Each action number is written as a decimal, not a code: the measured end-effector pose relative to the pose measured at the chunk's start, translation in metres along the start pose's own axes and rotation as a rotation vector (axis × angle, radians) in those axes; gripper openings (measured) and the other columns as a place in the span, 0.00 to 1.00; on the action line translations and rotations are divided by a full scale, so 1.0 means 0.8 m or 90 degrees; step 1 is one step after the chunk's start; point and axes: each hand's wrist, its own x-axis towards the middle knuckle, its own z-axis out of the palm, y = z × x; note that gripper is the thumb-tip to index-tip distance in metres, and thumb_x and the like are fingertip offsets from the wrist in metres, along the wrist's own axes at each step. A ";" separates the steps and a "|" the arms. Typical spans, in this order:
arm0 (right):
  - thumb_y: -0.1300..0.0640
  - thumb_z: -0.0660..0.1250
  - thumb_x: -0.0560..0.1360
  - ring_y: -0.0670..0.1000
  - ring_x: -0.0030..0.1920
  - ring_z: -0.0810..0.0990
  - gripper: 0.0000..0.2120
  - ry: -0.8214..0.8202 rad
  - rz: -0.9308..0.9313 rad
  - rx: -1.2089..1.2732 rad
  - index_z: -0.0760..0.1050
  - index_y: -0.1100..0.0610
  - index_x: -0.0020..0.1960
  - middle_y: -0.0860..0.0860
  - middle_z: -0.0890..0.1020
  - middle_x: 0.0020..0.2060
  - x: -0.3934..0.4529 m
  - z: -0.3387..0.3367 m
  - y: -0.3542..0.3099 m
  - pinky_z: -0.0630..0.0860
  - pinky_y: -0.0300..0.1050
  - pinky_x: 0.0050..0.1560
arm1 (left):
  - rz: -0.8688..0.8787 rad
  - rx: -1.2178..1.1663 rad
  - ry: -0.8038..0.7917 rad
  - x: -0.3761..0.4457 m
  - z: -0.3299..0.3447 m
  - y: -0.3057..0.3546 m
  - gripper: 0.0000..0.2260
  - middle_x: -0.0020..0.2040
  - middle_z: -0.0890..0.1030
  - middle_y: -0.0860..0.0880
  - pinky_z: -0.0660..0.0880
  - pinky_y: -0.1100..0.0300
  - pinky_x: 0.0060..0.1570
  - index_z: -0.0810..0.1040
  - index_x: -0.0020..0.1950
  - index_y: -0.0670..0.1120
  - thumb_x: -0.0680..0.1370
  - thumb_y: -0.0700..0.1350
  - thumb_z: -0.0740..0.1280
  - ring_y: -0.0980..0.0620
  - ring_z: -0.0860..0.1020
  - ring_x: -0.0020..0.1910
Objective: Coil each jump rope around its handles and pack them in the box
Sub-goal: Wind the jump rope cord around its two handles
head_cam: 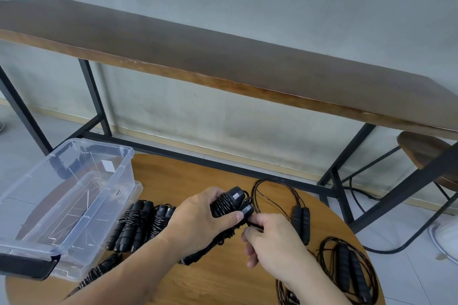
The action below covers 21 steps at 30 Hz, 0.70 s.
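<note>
Head view, lower centre of the frame: a black jump rope (pixel 229 203), its cord already wound round the paired handles, sits in the left hand (pixel 198 220), whose fingers and thumb curl round the bundle. Just right of it, the right hand (pixel 272 242) pinches the loose end of the cord (pixel 255 225) between thumb and fingers. To the left, several coiled ropes (pixel 138 225) lie side by side on the round wooden table (pixel 188 181). Two uncoiled ropes (pixel 301 220) lie loose toward the lower right. At the left edge stands a clear plastic box (pixel 74 181), nothing visibly in it. Behind, a long dark bench (pixel 223 57) runs along the wall.
</note>
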 end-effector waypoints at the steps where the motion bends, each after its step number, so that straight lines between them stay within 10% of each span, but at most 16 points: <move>1: 0.59 0.60 0.81 0.44 0.26 0.79 0.07 0.017 -0.009 -0.006 0.75 0.51 0.50 0.49 0.82 0.32 -0.002 0.002 -0.001 0.77 0.35 0.32 | -0.002 0.005 -0.001 0.000 0.000 0.000 0.16 0.42 0.82 0.58 0.79 0.62 0.39 0.74 0.53 0.58 0.72 0.63 0.71 0.62 0.80 0.37; 16: 0.52 0.66 0.79 0.40 0.43 0.78 0.12 0.204 -0.214 -0.164 0.81 0.44 0.60 0.39 0.79 0.43 -0.003 0.017 0.001 0.76 0.33 0.45 | -0.073 -0.166 0.017 -0.011 0.006 -0.009 0.17 0.41 0.83 0.50 0.82 0.52 0.37 0.73 0.51 0.49 0.72 0.54 0.76 0.51 0.82 0.36; 21: 0.57 0.70 0.76 0.41 0.39 0.81 0.10 0.183 -0.153 0.046 0.83 0.43 0.51 0.43 0.84 0.43 0.008 0.003 0.006 0.76 0.32 0.39 | -0.073 -0.163 0.045 -0.012 0.005 -0.010 0.18 0.43 0.83 0.51 0.80 0.59 0.35 0.72 0.52 0.51 0.71 0.56 0.76 0.53 0.82 0.37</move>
